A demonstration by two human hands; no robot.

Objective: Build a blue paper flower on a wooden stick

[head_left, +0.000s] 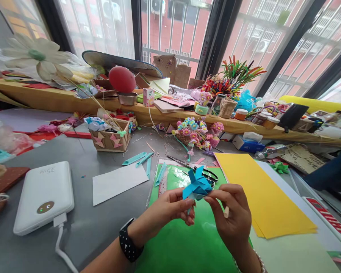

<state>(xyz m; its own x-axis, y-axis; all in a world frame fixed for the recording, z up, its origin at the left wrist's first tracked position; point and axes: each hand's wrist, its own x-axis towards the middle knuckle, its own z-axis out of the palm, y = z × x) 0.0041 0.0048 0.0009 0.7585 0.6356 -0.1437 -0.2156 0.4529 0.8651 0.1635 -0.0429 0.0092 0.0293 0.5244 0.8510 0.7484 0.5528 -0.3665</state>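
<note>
A blue folded-paper piece (199, 184) with several pointed arms is held above the green sheet. My left hand (174, 206) pinches its lower left side between thumb and fingers. On the other side, my right hand (231, 212) grips its right edge with thumb and forefinger. A thin wooden stick (226, 211) pokes out between the fingers of my right hand; most of it is hidden. Just behind the blue piece lie black-handled scissors (211, 175). Folded light-blue paper strips (135, 158) rest beyond my left hand, one near a ruler (163, 184).
A white power bank (47, 199) with a cable lies at left. Near it are a white paper (119, 184) and a cardboard basket (110, 138). Yellow paper (261, 197) lies at right, flower crafts (193, 131) behind. A crowded ledge (159, 110) runs under the windows.
</note>
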